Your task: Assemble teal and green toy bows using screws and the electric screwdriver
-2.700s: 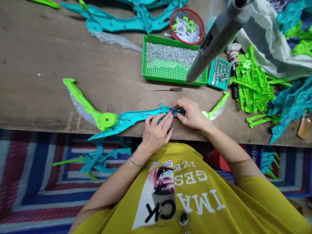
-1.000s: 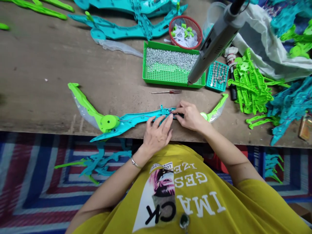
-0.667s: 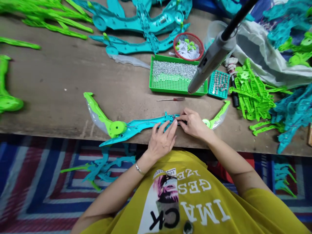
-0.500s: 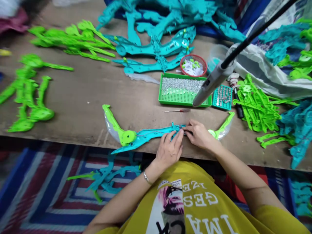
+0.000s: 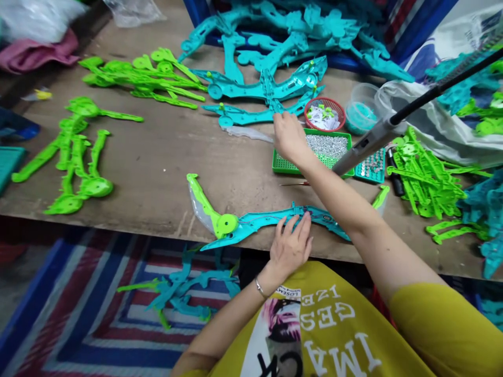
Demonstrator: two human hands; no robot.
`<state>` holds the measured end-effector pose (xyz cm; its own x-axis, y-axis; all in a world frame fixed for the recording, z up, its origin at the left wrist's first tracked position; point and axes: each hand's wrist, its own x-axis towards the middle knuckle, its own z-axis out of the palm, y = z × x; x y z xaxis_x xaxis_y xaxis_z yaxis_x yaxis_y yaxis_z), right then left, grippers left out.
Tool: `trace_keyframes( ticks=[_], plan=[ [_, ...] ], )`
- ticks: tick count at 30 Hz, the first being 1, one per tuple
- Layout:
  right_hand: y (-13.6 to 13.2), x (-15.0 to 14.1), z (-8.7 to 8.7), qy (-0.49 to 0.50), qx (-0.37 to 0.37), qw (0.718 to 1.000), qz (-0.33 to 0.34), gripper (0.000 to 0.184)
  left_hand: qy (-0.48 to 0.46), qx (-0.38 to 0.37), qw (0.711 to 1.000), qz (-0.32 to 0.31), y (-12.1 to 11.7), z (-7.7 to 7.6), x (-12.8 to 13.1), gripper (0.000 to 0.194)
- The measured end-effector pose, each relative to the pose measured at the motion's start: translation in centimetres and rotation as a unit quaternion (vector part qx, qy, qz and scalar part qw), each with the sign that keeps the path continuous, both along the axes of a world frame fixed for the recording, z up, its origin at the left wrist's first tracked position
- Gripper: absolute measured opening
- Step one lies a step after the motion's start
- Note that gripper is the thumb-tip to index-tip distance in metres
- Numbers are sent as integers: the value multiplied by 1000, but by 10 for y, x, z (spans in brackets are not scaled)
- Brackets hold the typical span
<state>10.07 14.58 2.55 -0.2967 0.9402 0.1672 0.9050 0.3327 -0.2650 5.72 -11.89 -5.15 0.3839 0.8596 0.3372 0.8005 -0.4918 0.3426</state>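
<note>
Brown worktop (image 5: 157,157) was crowded toward the back; teal bow frame (image 5: 257,225) lay along the near edge, in front of the person. Looked like moulded plastic: probably light, fairly stiff, a bit slippery. Thin wire (image 5: 261,218) inside seemed the fragile bit, so best hold was the outer rails near the round green hub (image 5: 227,223). Left hand (image 5: 291,246): fingers a little apart, laid over the frame's middle, not clamped. Right hand (image 5: 290,137): out by the far teal frame (image 5: 245,118), fingers curled; couldn't tell if it gripped anything. Right forearm (image 5: 334,193) crossed above the screwdriver (image 5: 293,184) and hid part of the bow's right end. Grey hanging tool (image 5: 363,144) slanted over the screw tray (image 5: 288,168), red basket (image 5: 341,119) just beyond.
</note>
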Motion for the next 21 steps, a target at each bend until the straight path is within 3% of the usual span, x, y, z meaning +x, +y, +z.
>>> trace_keyframes(
  ticks=[4, 8, 15, 18, 21],
  plan=[
    [67, -13, -9, -28, 7, 995, -95, 33, -23, 0, 1000, -3, 1, -2, -2, 67],
    [100, -1, -20, -74, 5, 994, -79, 19, -30, 3, 1000, -7, 1, -3, -2, 71],
    [119, 11, -19, -126, -37, 990, 42, 18, -23, 3, 1000, -7, 1, -1, -2, 61],
    [116, 7, -11, -114, -21, 990, 78, 41, -26, 5, 1000, -6, 1, -1, -2, 59],
    [108, 1, -2, -85, -5, 990, 111, 42, -31, 13, 999, -5, 1, -1, -2, 57]
  ],
)
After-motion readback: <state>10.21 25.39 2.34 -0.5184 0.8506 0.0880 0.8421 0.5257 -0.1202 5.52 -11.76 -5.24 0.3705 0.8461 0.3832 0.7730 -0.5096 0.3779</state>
